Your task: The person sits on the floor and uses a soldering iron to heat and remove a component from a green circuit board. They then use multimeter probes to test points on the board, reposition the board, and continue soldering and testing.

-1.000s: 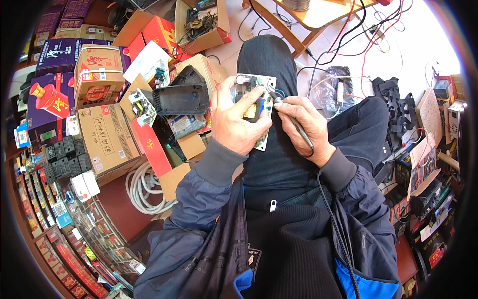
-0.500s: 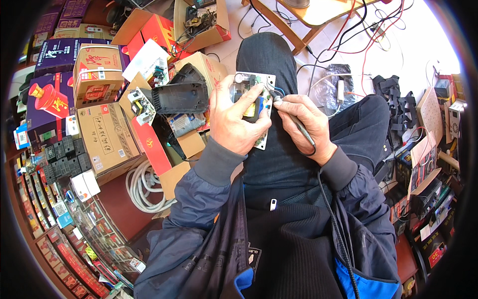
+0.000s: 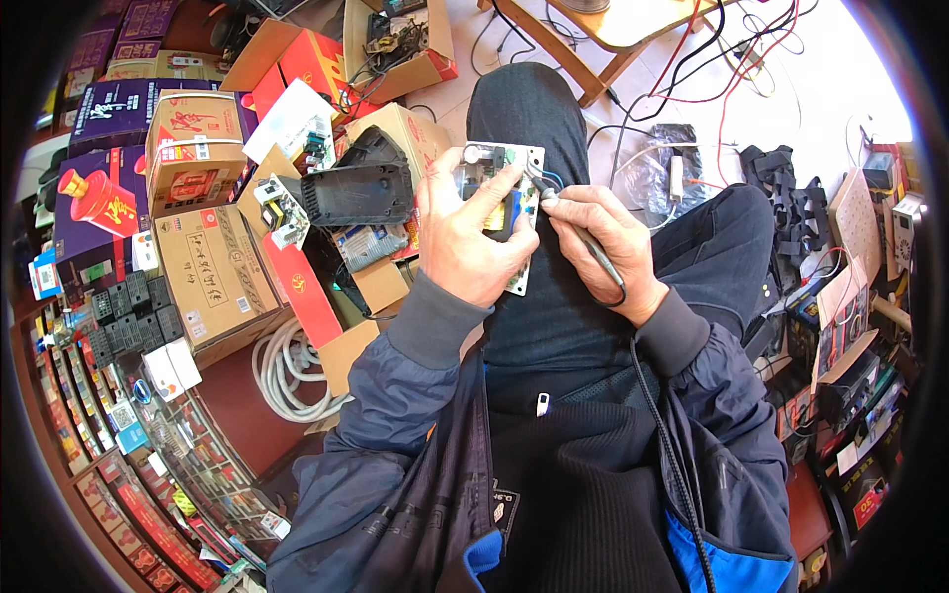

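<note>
My left hand (image 3: 476, 229) grips a light-coloured circuit board (image 3: 535, 158) by its left side, above my thigh. Its fingers and thumb press on the board around a dark and yellow component, and they hide part of it. Thin blue and white wires (image 3: 547, 177) stand out at the board's upper right. My right hand (image 3: 610, 245) pinches a dark, pen-shaped corded tool (image 3: 596, 252) close to its front end. That tool points at the board's right edge by the wires; whether its tip touches cannot be made out. From its back end, a thin dark cord curves under my right hand.
Left of my leg, a black plastic housing (image 3: 358, 185) and another small circuit board (image 3: 284, 212) lie among open cartons. A coiled pale cable (image 3: 289, 376) lies nearer me. Loose cables (image 3: 682, 99) cross the floor by a wooden stool (image 3: 618, 30).
The circuit board and both hands have shifted very slightly. Both grips are unchanged.
</note>
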`<move>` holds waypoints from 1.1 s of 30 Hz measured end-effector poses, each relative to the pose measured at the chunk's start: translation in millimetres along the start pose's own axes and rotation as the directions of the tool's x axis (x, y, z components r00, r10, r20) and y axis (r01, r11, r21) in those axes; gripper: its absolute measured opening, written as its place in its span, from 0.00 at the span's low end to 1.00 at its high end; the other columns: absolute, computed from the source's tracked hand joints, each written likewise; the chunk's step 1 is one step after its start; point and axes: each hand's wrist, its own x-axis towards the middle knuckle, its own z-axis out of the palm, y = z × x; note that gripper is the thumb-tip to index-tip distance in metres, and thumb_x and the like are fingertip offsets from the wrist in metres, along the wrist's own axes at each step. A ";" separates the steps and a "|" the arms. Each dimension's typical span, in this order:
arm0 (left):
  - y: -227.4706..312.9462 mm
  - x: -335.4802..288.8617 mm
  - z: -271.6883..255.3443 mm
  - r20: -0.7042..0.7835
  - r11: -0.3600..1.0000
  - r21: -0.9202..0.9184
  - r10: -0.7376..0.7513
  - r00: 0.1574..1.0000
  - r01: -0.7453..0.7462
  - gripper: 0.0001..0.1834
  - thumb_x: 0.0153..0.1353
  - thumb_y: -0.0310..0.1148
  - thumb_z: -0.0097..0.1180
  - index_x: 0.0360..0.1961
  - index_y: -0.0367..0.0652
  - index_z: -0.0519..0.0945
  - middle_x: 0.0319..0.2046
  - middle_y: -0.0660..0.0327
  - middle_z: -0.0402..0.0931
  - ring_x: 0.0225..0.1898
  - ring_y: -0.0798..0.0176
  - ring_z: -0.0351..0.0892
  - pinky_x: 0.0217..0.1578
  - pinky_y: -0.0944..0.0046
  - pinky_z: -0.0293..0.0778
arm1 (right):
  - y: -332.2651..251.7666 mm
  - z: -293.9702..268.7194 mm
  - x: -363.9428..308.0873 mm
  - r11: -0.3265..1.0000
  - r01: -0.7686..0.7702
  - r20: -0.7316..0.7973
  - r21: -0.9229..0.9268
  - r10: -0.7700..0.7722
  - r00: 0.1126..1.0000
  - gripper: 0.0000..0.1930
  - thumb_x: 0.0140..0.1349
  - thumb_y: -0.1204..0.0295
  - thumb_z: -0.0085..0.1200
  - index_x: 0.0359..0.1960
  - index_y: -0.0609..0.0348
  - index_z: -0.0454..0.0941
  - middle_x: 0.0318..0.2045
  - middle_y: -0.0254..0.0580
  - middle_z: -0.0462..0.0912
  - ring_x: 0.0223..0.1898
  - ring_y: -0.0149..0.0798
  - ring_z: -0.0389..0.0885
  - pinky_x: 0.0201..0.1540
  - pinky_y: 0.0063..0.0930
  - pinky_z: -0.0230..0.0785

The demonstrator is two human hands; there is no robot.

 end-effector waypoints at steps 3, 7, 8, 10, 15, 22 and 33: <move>-1.1 0.9 2.0 -0.006 0.999 -0.047 -0.019 1.000 0.019 0.28 0.50 0.33 0.75 0.56 0.47 0.92 0.62 0.44 0.74 0.62 0.38 0.75 0.66 0.43 0.71 | -0.1 -0.2 0.3 1.000 -0.006 0.001 0.002 0.006 1.000 0.14 0.68 0.87 0.64 0.53 0.66 0.86 0.49 0.48 0.86 0.47 0.41 0.89 0.51 0.27 0.80; -1.9 0.3 0.7 0.010 0.996 -0.074 -0.044 0.999 0.045 0.27 0.50 0.33 0.74 0.56 0.48 0.92 0.62 0.45 0.73 0.63 0.40 0.74 0.66 0.45 0.71 | -1.0 -0.7 0.4 1.000 -0.025 -0.006 0.018 0.025 1.000 0.13 0.68 0.86 0.64 0.53 0.66 0.87 0.48 0.49 0.87 0.47 0.42 0.89 0.51 0.28 0.80; -2.0 0.5 0.5 0.014 0.996 -0.071 -0.044 0.999 0.045 0.28 0.50 0.33 0.75 0.56 0.47 0.92 0.62 0.45 0.73 0.63 0.40 0.74 0.67 0.45 0.70 | -1.4 -0.9 0.4 0.999 -0.030 -0.006 0.021 0.030 1.000 0.13 0.68 0.86 0.64 0.53 0.66 0.87 0.48 0.49 0.87 0.47 0.42 0.89 0.51 0.28 0.80; -2.4 1.0 0.2 0.017 0.996 -0.073 -0.047 0.999 0.048 0.28 0.50 0.33 0.75 0.56 0.47 0.92 0.62 0.45 0.73 0.63 0.40 0.74 0.67 0.45 0.70 | -2.0 -1.4 0.6 0.999 -0.034 -0.005 0.021 0.034 0.999 0.13 0.68 0.86 0.64 0.52 0.66 0.87 0.48 0.49 0.87 0.47 0.42 0.89 0.51 0.28 0.80; -2.3 0.1 -0.6 0.041 0.990 -0.115 -0.080 0.996 0.084 0.28 0.51 0.28 0.73 0.58 0.47 0.92 0.64 0.50 0.71 0.67 0.47 0.73 0.70 0.50 0.70 | -0.9 -0.7 2.9 1.000 0.018 -0.036 -0.009 -0.019 0.999 0.14 0.65 0.84 0.66 0.52 0.63 0.86 0.44 0.49 0.87 0.41 0.48 0.89 0.45 0.34 0.82; -3.2 0.0 2.4 0.021 0.992 -0.106 -0.066 0.998 0.068 0.29 0.50 0.26 0.74 0.57 0.46 0.92 0.63 0.51 0.71 0.65 0.48 0.75 0.69 0.52 0.72 | -1.2 -0.6 4.0 1.000 0.016 -0.052 0.003 -0.016 0.999 0.14 0.65 0.84 0.66 0.52 0.63 0.86 0.44 0.49 0.87 0.41 0.48 0.89 0.45 0.35 0.82; -12.6 1.9 -3.7 0.114 0.914 -0.347 -0.180 0.977 0.209 0.29 0.50 0.27 0.75 0.58 0.45 0.92 0.62 0.52 0.70 0.64 0.50 0.76 0.68 0.55 0.72 | -32.0 -42.2 4.0 1.000 0.013 -0.067 -0.002 -0.013 0.998 0.12 0.64 0.85 0.65 0.48 0.64 0.88 0.41 0.48 0.88 0.39 0.42 0.89 0.43 0.31 0.81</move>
